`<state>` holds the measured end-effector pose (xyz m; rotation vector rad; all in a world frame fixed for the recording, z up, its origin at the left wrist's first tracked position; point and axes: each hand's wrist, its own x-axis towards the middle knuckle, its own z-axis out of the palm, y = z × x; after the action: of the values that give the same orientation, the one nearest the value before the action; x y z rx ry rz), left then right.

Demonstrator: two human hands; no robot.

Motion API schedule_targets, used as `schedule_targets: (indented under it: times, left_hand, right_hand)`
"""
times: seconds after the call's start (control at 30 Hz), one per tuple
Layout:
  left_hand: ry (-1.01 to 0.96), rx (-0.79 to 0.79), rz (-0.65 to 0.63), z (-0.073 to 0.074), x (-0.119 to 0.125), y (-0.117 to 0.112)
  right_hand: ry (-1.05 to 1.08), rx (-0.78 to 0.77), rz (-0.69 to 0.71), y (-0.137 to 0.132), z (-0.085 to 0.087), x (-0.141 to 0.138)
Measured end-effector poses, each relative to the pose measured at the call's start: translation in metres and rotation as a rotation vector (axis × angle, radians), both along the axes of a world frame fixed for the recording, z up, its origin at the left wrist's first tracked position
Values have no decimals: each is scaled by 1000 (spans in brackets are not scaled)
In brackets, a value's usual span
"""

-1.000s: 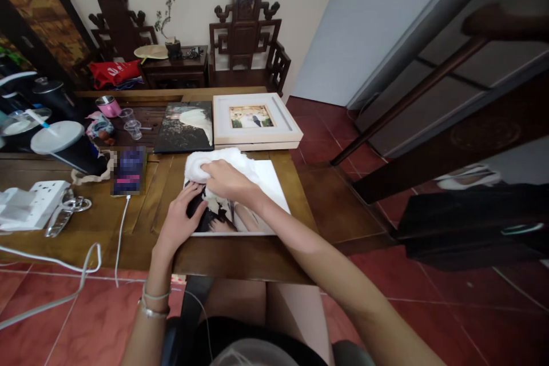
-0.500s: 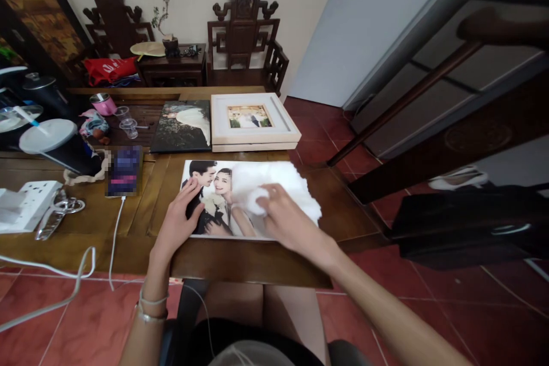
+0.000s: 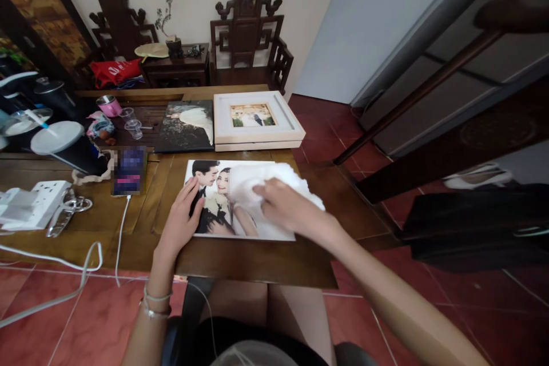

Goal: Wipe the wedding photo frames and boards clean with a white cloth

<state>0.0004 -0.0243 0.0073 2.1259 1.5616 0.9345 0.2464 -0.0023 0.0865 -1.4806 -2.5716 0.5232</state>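
- R grip [image 3: 287, 204]: closed on bunched wht. cloth [image 3: 294, 176], against R part of photo panel [image 3: 218, 207], w/ loose cloth past panel's R side.
- L grip [image 3: 180, 216]: spread flat, holding nothing, touching panel's L side.
- Panel: flat on counter [image 3: 257, 263], nr. front edge; apart from dk. photo [image 3: 184, 126] & pale-framed photo [image 3: 253, 116] behind.
- Handling, as judged: tuck in loose cloth, press lightly & evenly, brace w/ L grip.
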Motion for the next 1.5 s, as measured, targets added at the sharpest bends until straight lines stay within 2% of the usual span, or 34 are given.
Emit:
schedule_targets:
  times: [0.13, 0.2, 0.27, 0.37, 0.5, 0.6, 0.7, 0.8, 0.97, 1.07, 1.13, 1.2, 1.27, 1.33, 1.4, 1.5]
  left_hand:
    - [-7, 21, -8, -2, -1, 2]
    - [-12, 26, -8, -2, -1, 2]
    - [-12, 26, 0, -1, -1, 2]
    - [-4, 16, 16, 1, 1, 1]
    - [7, -17, 31, 3, 3, -1]
    - [11, -38, 34, 3, 4, -2]
    - [20, -39, 19, 1, 3, -1]
    - [30, -32, 1, 0, 2, 0]
    - [41, -26, -3, -1, 1, 1]
    - [42, -20, -7, 0, 1, 1]
    - [40, -12, -4, 0, 1, 0]
    - [36, -7, -3, 1, 1, 0]
    - [31, -6, -1, 2, 2, 0]
    - [30, -8, 5, 3, 3, 0]
    - [36, -15, 11, 3, 3, 0]
    - [47, -24, 10, 1, 3, 0]
  right_hand:
    - [-24, -49, -18, 61, 9, 2]
    - [-24, -44, -26, 72, 9, 0]
    - [-32, -35, -31, 66, 3, -2]
    - [-26, 23, -44, 29, -14, -4]
    - [67, 68, 33, -48, -30, 3]
    - [143, 8, 108, -95, -23, 9]
    - [174, -67, 147, -107, -7, 13]
    - [126, -83, 89, -79, 4, 14]
    - [4, -66, 20, 10, 8, 6]
    - [-33, -9, -13, 40, -3, -4]
    - [-30, 106, -59, 39, -20, -11]
    - [-29, 207, -79, 24, -40, -15]
    - [-34, 243, -55, -4, -57, -16]
    - [-17, 231, -23, -39, -65, -13]
    - [26, 203, -3, -76, -59, -7]
    - [108, 91, 90, -116, -32, 2]
